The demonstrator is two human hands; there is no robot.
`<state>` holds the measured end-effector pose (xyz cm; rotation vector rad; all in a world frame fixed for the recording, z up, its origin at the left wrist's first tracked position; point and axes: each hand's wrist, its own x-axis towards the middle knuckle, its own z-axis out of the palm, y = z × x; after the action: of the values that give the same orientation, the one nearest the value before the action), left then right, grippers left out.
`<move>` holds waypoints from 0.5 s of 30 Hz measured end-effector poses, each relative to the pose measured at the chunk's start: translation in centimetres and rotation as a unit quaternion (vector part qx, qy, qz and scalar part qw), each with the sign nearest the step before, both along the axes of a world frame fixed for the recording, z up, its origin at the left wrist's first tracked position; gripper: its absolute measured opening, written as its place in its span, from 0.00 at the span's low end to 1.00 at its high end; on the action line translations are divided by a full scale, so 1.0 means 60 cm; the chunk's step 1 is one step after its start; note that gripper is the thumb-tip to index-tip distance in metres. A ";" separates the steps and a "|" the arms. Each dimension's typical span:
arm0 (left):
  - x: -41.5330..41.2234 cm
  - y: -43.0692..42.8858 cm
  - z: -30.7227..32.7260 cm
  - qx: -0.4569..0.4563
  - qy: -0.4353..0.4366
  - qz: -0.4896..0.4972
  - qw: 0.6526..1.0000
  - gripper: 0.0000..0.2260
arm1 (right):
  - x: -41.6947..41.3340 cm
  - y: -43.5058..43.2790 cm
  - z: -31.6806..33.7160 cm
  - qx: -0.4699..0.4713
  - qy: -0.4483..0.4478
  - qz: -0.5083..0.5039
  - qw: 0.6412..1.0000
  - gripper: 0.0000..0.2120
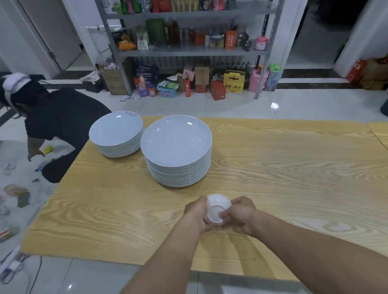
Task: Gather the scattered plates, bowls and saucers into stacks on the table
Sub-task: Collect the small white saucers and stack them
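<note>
A small white bowl [216,208] is held just above the wooden table [291,163] near its front edge, tipped so that its base faces me. My left hand [198,216] grips its left side and my right hand [240,213] pinches its right side. Beyond them stands a tall stack of large white plates [177,148]. A lower stack of white plates [116,133] sits at the table's far left corner.
A person in dark clothes [60,123] crouches on the tiled floor left of the table, among scattered small items [14,194]. A metal shelf [189,45] full of bottles and boxes stands behind. Cables [14,271] lie at the lower left.
</note>
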<state>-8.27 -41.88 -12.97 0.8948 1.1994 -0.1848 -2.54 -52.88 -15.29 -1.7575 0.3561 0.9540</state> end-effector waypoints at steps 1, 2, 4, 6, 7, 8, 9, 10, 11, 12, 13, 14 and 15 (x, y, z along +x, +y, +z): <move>0.005 -0.004 0.006 0.018 -0.023 0.002 1.000 0.09 | 0.006 -0.004 0.008 0.008 -0.021 -0.017 1.000 0.20; 0.012 -0.010 0.012 0.040 -0.050 -0.002 0.998 0.06 | 0.014 -0.010 0.018 0.013 -0.044 -0.031 0.998 0.18; 0.027 -0.025 0.040 0.064 -0.099 -0.009 0.993 0.05 | 0.031 -0.028 0.040 0.042 -0.076 -0.069 0.994 0.12; 0.048 -0.046 0.071 0.080 -0.137 -0.023 0.987 0.10 | 0.053 -0.054 0.065 0.072 -0.083 -0.119 0.987 0.13; 0.058 -0.060 0.086 0.085 -0.155 -0.035 0.984 0.12 | 0.066 -0.069 0.074 0.080 -0.087 -0.142 0.983 0.14; 0.069 -0.076 0.100 0.092 -0.168 -0.052 0.980 0.14 | 0.078 -0.087 0.085 0.088 -0.094 -0.157 0.979 0.15; 0.080 -0.096 0.113 0.106 -0.182 -0.074 0.975 0.15 | 0.089 -0.107 0.098 0.091 -0.104 -0.160 0.977 0.15; 0.092 -0.117 0.128 0.123 -0.196 -0.101 0.968 0.16 | 0.099 -0.129 0.108 0.095 -0.114 -0.162 0.976 0.14; 0.104 -0.141 0.140 0.138 -0.210 -0.124 0.960 0.17 | 0.109 -0.153 0.120 0.096 -0.124 -0.165 0.974 0.14; 0.116 -0.168 0.156 0.146 -0.222 -0.141 0.954 0.18 | 0.115 -0.180 0.137 0.096 -0.133 -0.171 0.972 0.15; 0.130 -0.197 0.172 0.151 -0.233 -0.152 0.948 0.20 | 0.124 -0.209 0.153 0.098 -0.142 -0.182 0.968 0.15; 0.144 -0.228 0.189 0.154 -0.241 -0.162 0.944 0.20 | 0.134 -0.240 0.168 0.101 -0.150 -0.191 0.965 0.17; 0.160 -0.261 0.204 0.157 -0.247 -0.174 0.940 0.21 | 0.145 -0.274 0.181 0.101 -0.158 -0.201 0.961 0.18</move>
<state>1.33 -57.51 -0.75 1.3415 0.6023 -0.0436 6.17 -69.33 -4.43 -1.5385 0.3749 0.3953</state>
